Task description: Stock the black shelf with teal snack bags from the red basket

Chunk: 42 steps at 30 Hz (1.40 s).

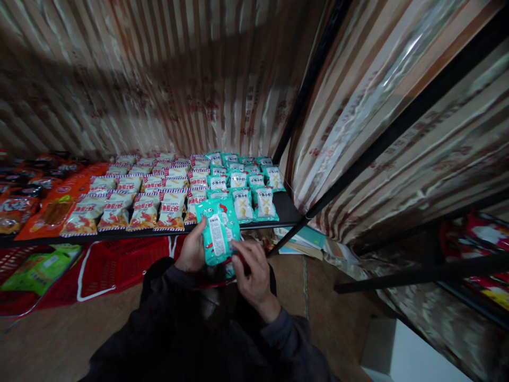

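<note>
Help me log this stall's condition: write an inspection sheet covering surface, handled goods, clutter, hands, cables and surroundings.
Surface: dark shelf, holding rows of snack bags.
Handled goods: printed teal bag, held up before matching teal bags; striped-edge bags and orange bags lie farther left.
Clutter: red baskets, one with green packaging; books or papers below the shelf's right end; white box.
Hands: left hand grips the teal bag; right hand is at its lower right edge, contact unclear.
Cables: nothing clearly seen.
Surroundings: pleated sheeting, black bars, tiled floor.
</note>
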Motion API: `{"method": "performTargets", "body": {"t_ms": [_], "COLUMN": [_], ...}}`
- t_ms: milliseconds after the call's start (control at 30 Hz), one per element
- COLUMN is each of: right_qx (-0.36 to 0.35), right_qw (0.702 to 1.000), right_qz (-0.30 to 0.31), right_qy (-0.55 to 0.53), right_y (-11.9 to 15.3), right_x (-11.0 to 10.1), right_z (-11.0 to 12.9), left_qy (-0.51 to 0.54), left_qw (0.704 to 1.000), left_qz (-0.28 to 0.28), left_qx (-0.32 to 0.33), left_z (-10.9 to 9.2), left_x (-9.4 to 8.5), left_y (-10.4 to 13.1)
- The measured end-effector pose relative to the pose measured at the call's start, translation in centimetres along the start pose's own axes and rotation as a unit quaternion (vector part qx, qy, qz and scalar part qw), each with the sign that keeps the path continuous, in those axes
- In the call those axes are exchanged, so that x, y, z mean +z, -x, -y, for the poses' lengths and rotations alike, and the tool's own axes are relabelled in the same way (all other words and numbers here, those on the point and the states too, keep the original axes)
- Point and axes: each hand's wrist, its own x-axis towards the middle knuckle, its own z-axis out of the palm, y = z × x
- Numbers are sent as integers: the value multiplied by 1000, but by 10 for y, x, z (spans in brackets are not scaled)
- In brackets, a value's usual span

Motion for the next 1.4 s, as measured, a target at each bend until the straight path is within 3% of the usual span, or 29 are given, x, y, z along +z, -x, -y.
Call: {"method": "performTargets", "body": {"t_ms": [67,167,267,333,500,633,800,967,1067,1300,1400], "right_qx": [138,336,424,441,467,473,464,460,463,472,471], "right_qw": [986,899,811,787,775,777,787,788,782,768,767], "right_qz": [-59,-68,-38,-34,-74,-77,-74,-120,-144,-191,-196], "right_qy": [-75,-274,-402,-431,-420,-409,-400,-392,-390,-388,-389], "right_y": [-9,-24,-35,-39,-38,-34,-33,-31,-34,-46,-47], "right_x": [1,6,8,8,6,7,9,14,14,9,11], "right_z": [-7,-20,-26,-26,-27,-29,-28,-30,-32,-37,-39], "left_qy": [7,20,10,-20,-152,-200,-228,-233,-246,-268,-253], "left_qw": [1000,997,993,994,987,973,959,947,949,959,965], "left_qz": [19,56,77,76,24,-17,-63,-111,-80,51,51], "left_qx": [-18,-57,-83,-70,48,117,159,193,181,75,54], "left_z": [4,14,22,24,20,13,17,25,22,19,27], "left_x": [-4,-10,-12,-12,-13,-16,-18,-15,-15,-17,-20], "left_y": [0,-2,-2,-1,-1,-9,-16,-16,-15,1,3]}}
